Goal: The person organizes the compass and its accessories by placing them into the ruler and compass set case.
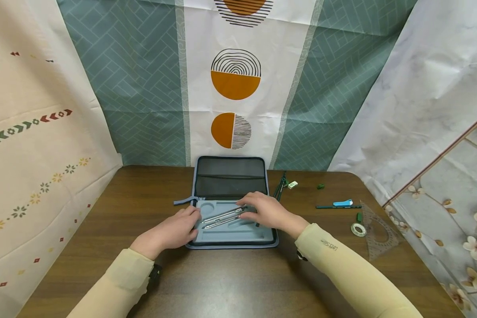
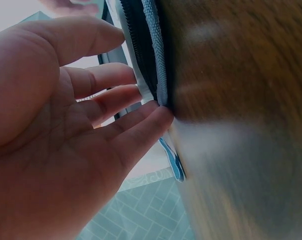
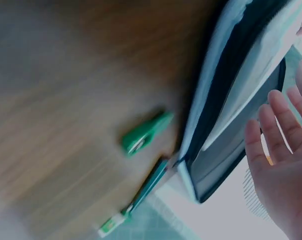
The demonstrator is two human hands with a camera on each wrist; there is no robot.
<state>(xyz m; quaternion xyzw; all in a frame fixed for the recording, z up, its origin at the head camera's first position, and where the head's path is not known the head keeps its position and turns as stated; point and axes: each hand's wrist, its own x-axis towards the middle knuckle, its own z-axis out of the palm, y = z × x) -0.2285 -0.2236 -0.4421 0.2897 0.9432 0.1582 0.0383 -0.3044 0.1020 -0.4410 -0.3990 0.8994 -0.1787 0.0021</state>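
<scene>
Fingers of R hand half open at metal compasses in tray of zip case, grip unclear, L hand's relaxed against case edge; tray looks part-filled, w/ pencils, eraser & protractor out on bench right of R fingers.

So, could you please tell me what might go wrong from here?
The silvery metal pieces lie slantwise over the tray, so they might not seat properly. The dark pencils lie close to the right side of the case; a nudge could roll them. The left hand is at the case's left edge; pressing there might shift it.
</scene>
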